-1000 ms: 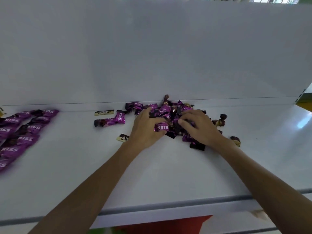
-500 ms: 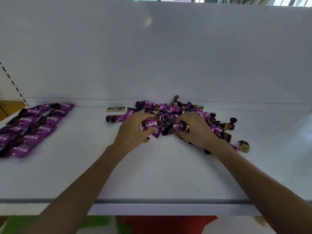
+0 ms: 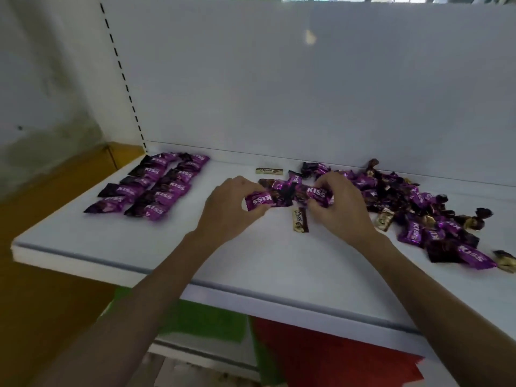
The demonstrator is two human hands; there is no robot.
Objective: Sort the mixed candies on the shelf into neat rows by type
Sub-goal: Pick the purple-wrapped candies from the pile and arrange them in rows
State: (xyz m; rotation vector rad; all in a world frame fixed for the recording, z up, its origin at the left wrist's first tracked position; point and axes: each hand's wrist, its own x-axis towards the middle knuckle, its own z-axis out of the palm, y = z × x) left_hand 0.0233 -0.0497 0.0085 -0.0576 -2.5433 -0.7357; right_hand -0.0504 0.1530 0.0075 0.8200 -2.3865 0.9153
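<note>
A mixed pile of candies (image 3: 418, 210) lies on the right of the white shelf (image 3: 251, 261): purple KISS packs, small brown-gold twists and cream bars. At the left end, purple KISS candies (image 3: 156, 185) lie in two neat rows. My left hand (image 3: 229, 210) pinches a purple KISS candy (image 3: 258, 201) by its end, just above the shelf. My right hand (image 3: 340, 202) grips another purple KISS candy (image 3: 318, 192) at the pile's left edge. A cream bar (image 3: 300, 220) lies on the shelf between my hands.
Another cream bar (image 3: 269, 170) lies alone near the back panel (image 3: 307, 93). The shelf's front lip (image 3: 279, 294) runs under my forearms. A perforated upright (image 3: 122, 76) and a yellowish wall stand at the left. Green and red surfaces show below the shelf.
Both hands have lifted out of the pile and shifted left, each with a purple KISS candy. My view has turned left, and the sorted rows are now fully in sight.
</note>
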